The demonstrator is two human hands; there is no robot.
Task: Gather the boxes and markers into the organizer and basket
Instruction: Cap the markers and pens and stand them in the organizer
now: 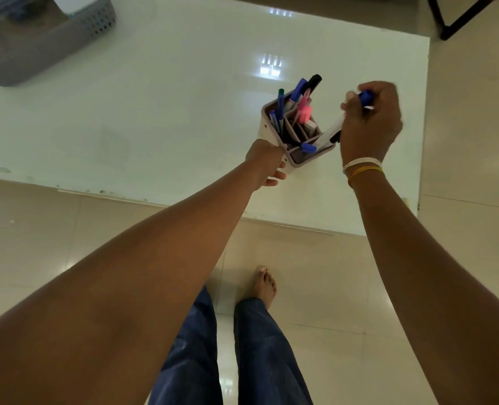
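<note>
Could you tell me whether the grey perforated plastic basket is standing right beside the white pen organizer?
No, the grey perforated plastic basket sits at the glossy white table's far left corner, well apart from the white pen organizer.

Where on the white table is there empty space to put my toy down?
The widest bare patch is the middle of the table, between the grey basket in the far left corner and the pen organizer. There is also room along the far edge behind the organizer. It is crowded near the right front, where the left hand holds the organizer and the right hand holds markers.
</note>
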